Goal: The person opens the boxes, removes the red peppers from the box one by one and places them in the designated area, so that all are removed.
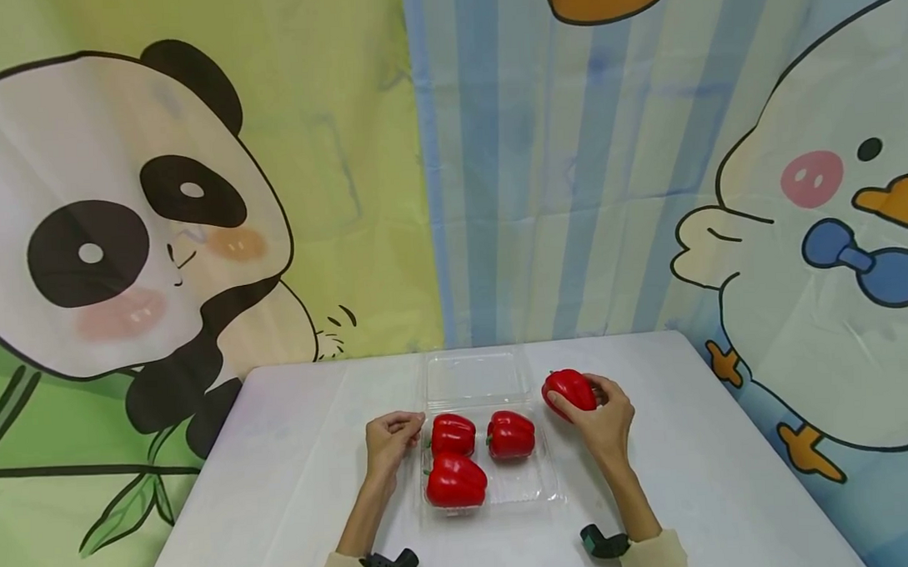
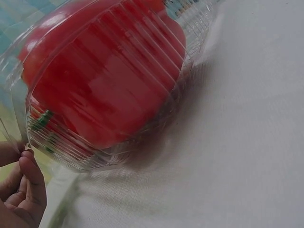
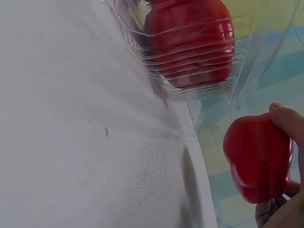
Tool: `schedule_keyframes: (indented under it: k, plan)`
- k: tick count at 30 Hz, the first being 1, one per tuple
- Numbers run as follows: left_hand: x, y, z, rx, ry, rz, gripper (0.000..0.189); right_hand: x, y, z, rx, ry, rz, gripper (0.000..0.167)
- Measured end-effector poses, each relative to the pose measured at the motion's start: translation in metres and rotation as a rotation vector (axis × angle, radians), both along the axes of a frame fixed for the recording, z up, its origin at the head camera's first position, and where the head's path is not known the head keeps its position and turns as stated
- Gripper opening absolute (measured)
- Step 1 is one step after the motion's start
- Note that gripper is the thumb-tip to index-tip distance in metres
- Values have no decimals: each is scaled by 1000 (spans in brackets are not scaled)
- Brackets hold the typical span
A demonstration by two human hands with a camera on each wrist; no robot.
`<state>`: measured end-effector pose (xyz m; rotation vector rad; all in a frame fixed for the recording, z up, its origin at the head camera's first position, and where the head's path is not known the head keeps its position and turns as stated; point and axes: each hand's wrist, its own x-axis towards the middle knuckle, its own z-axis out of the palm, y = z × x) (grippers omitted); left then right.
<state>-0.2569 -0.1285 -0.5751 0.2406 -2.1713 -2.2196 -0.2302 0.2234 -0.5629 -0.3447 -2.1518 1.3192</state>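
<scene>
A clear plastic clamshell box (image 1: 517,484) lies open on the table, its lid (image 1: 476,376) folded back toward the wall. Three red bell peppers sit inside: one at the back left (image 1: 453,434), one at the back right (image 1: 511,434) and a front left one (image 1: 457,481). My left hand (image 1: 391,441) pinches the box's left rim between thumb and fingertip, as the left wrist view shows. To the right of the box, my right hand (image 1: 607,413) grips another red bell pepper (image 3: 259,159), thumb on one side and fingers on the other.
The white-covered table (image 1: 303,481) ends at a curtain with a panda (image 1: 197,242) on the left and a white bird figure (image 1: 838,328) on the right. Dark devices are strapped at the left wrist (image 1: 391,566) and right wrist (image 1: 604,543).
</scene>
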Motion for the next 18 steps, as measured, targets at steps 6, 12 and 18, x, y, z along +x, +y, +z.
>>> schedule_keyframes:
  k: [6,12,18]
  plan:
    - [1,1,0,-1,12,-3,23,-5,1,-1,-5,-8,0,67]
    - [-1,0,0,-2,15,1,25,-16,2,-4,-16,-29,8,69]
    - [1,1,1,-2,6,0,24,-21,1,-6,-43,-43,18,69]
